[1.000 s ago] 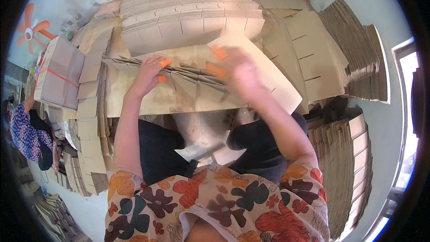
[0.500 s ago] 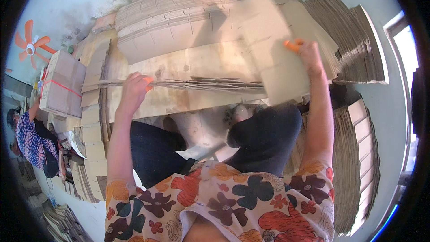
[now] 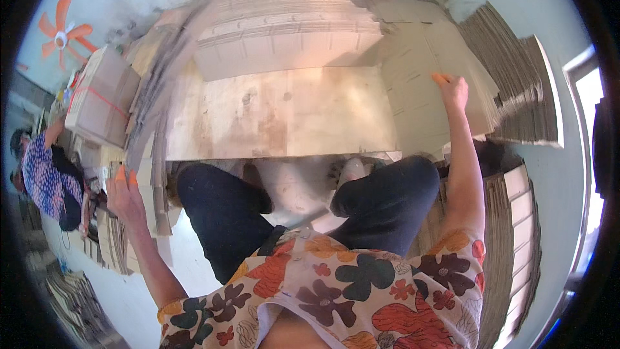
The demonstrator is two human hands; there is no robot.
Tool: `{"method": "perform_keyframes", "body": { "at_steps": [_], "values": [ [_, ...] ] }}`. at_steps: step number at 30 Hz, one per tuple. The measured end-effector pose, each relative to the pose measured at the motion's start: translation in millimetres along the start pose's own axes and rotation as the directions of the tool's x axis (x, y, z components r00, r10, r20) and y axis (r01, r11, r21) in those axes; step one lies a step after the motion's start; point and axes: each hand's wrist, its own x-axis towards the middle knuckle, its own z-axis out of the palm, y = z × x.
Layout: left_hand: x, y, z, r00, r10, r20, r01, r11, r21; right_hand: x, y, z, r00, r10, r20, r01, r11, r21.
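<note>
My left hand (image 3: 127, 199) is at the far left, with orange covers on two outstretched fingertips. Those fingers are apart and reach toward the lower end of a motion-blurred bundle of slotted cardboard strips (image 3: 157, 87); nothing shows clearly gripped in them. On the right, my right hand (image 3: 455, 92), also with orange-covered fingertips, has its fingers drawn together at the side of a flat cardboard sheet (image 3: 413, 90). That sheet lies on a pile of similar ones at the right of the wooden worktop (image 3: 278, 116). The underside of the right fingers is hidden.
A tall stack of slotted cardboard (image 3: 287, 48) stands at the worktop's back. More cardboard stacks (image 3: 513, 77) are at the right, with another (image 3: 507, 220) below. A taped box (image 3: 103, 97) and an orange fan (image 3: 61, 39) are left, near another person (image 3: 48, 174).
My left hand has moved left and down, away from the worktop's middle. The cardboard bundle there has swung to the left side. The blurred sheet by my right hand now lies still on the right.
</note>
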Motion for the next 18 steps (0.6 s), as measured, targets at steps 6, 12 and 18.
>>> {"method": "perform_keyframes", "body": {
  "at_steps": [6, 12, 18],
  "values": [
    [-19.3, -37.9, 29.0, 0.99, -0.116, -0.08, 0.129, 0.975, 0.184, -12.7, -22.1, -12.8, 0.978, 0.009, -0.208, 0.047, 0.963, 0.264],
    [-3.6, -52.3, 76.2, 0.988, -0.155, -0.025, 0.153, 0.922, 0.356, -26.6, -91.8, -20.6, 0.977, 0.144, -0.155, -0.012, 0.769, 0.639],
    [8.5, -61.2, 127.7, 0.894, -0.341, 0.29, 0.185, 0.872, 0.453, -35.5, -143.9, 1.7, 0.993, 0.12, -0.007, -0.055, 0.505, 0.861]
  ]
}}
